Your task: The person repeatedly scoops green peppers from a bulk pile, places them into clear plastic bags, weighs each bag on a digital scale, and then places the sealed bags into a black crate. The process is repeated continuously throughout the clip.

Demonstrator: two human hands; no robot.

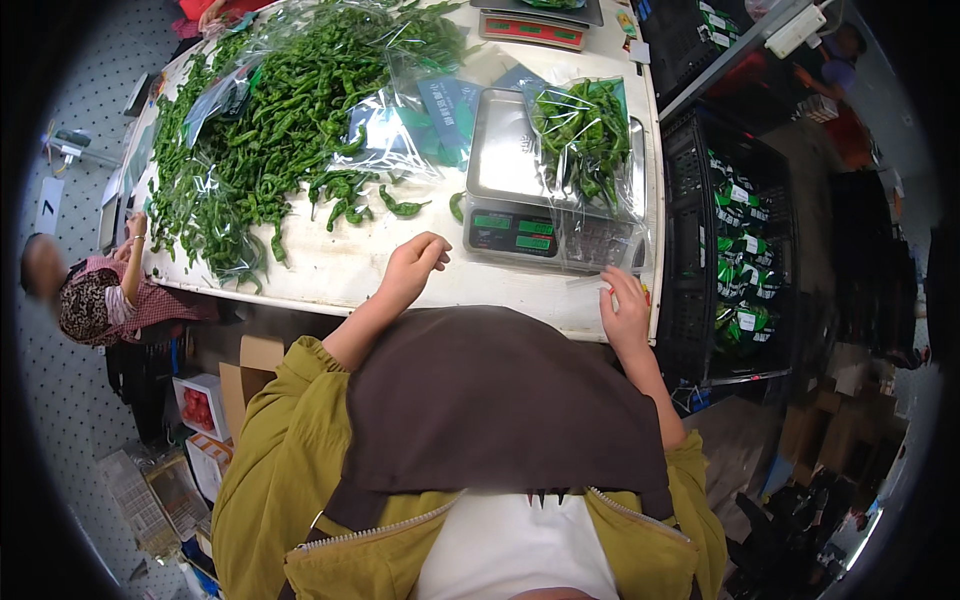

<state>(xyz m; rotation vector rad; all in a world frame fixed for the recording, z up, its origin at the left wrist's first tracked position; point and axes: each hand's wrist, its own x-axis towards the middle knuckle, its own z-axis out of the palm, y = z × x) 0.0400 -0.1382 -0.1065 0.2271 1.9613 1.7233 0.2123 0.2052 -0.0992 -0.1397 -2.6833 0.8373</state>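
Note:
A clear plastic bag of green peppers [581,142] lies on the steel pan of a digital scale [501,142], its loose end hanging over the keypad. My right hand [626,304] is at the scale's lower right corner by the bag's edge, fingers bent; whether it grips anything is unclear. Over the white table, left of the scale's display, my left hand [418,262] is loosely curled with nothing visible in it. A large heap of green peppers [300,105] covers the table's left part. Printed plastic bags [442,112] lie between heap and scale.
Black crates [694,247] with packed green bags [746,244] stand right of the white table [322,281]. A second scale [532,30] with a red front sits at the far edge. One person [105,296] is at the left; others are farther off. Boxes stand on the floor at lower left.

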